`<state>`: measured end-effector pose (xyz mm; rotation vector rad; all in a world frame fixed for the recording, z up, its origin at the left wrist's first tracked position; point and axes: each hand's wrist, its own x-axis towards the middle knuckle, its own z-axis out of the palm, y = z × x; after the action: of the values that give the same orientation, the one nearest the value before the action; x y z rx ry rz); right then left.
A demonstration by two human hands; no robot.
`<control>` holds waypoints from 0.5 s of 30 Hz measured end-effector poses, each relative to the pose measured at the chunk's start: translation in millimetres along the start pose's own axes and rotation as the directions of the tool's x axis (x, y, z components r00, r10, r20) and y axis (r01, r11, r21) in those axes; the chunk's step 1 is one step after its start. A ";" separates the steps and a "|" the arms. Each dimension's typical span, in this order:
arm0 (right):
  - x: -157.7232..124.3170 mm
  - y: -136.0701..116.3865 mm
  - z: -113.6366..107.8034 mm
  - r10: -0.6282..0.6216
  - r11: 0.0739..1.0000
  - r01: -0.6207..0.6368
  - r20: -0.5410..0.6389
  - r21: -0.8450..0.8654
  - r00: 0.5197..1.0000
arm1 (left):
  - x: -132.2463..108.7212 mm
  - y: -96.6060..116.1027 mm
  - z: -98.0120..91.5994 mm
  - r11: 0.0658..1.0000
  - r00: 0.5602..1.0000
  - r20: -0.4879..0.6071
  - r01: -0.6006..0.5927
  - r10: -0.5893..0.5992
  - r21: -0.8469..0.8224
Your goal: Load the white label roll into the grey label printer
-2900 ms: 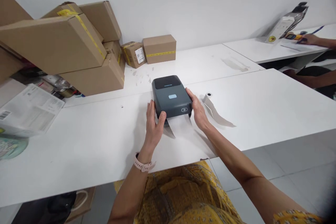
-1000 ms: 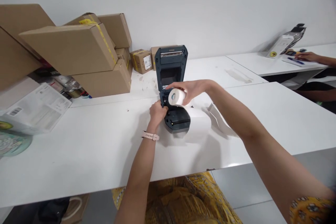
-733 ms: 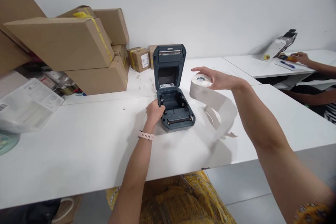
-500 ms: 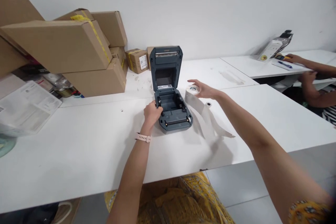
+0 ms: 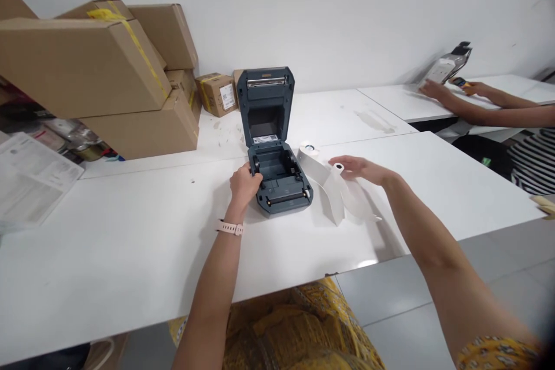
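Observation:
A dark grey label printer (image 5: 280, 185) stands on the white table with its lid (image 5: 266, 104) raised and its bay showing no roll. My left hand (image 5: 246, 184) grips the printer's left side, thumb over the rim. Just right of the printer sits a white label roll (image 5: 309, 151), its strip trailing toward the front. Beside it, a small roll with a dark core hole (image 5: 338, 169) has loose paper strip (image 5: 335, 199) hanging from it. My right hand (image 5: 358, 167) is just behind and beside this small roll, fingers stretched out; whether they touch it I cannot tell.
Cardboard boxes (image 5: 143, 133) are stacked at the back left, with a small taped box (image 5: 217, 95) beside them. Plastic-wrapped papers (image 5: 32, 176) lie at the far left. Another person's hands (image 5: 437, 94) work at the right table, one with a yellow-and-dark handheld device (image 5: 460, 84).
My right hand has let go of the label roll and moved right to the small roll. My left hand stays on the printer. The other person's hand has reached toward a white box.

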<state>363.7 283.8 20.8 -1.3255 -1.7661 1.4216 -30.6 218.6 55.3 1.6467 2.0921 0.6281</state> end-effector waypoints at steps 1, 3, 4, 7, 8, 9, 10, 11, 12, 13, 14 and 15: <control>-3.0 2.0 8.5 0.018 1.000 -0.018 0.015 0.009 1.000 | -0.4 -0.1 0.2 1.000 1.000 -0.002 -0.001 0.001 0.001; -7.5 -0.4 23.3 0.012 0.998 -0.011 -0.009 0.054 1.000 | -0.9 -0.4 0.5 1.000 1.000 -0.008 -0.007 0.007 0.006; -9.6 -5.2 27.8 -0.014 0.996 0.017 -0.036 0.083 0.999 | -1.0 -0.5 0.6 1.000 1.000 -0.010 -0.011 0.011 0.010; -16.1 -34.5 30.7 -0.131 0.977 0.144 -0.093 0.157 0.987 | -0.1 -0.8 1.0 1.000 1.000 -0.008 -0.016 0.016 0.021; -16.9 -48.7 31.1 -0.181 0.966 0.193 -0.083 0.174 0.980 | 0.4 -0.8 1.1 1.000 1.000 -0.008 -0.015 0.015 0.023; -16.1 -64.7 33.0 -0.236 0.954 0.240 -0.048 0.182 0.971 | 0.9 -0.9 1.2 1.000 1.000 -0.007 -0.014 0.014 0.023; -13.1 -81.6 37.4 -0.290 0.943 0.284 0.008 0.173 0.957 | 1.4 -1.0 1.4 1.000 1.000 -0.008 -0.012 0.012 0.021; -7.5 -98.8 44.6 -0.340 0.936 0.326 0.096 0.136 0.936 | 1.8 -1.2 1.5 1.000 1.000 -0.009 -0.011 0.011 0.017; 0.6 -115.3 54.5 -0.379 0.925 0.372 0.166 0.072 0.910 | 2.0 -1.5 1.6 1.000 1.000 -0.009 -0.009 0.009 0.011; 11.1 -130.4 66.7 -0.389 0.910 0.411 0.239 -0.048 0.890 | 2.1 -1.8 1.6 1.000 1.000 -0.010 -0.008 0.008 0.003; 23.3 -143.4 80.3 -0.396 0.865 0.460 0.289 -0.201 0.872 | 2.1 -2.2 1.6 1.000 1.000 -0.010 -0.006 0.006 -0.008; 36.6 -153.8 94.4 -0.385 0.794 0.493 0.332 -0.355 0.861 | 2.0 -2.7 1.5 1.000 1.000 -0.010 -0.004 0.004 -0.020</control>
<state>213.1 279.7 126.8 -0.8456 -2.4679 0.9888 -32.3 220.2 52.4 1.6403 2.0834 0.6582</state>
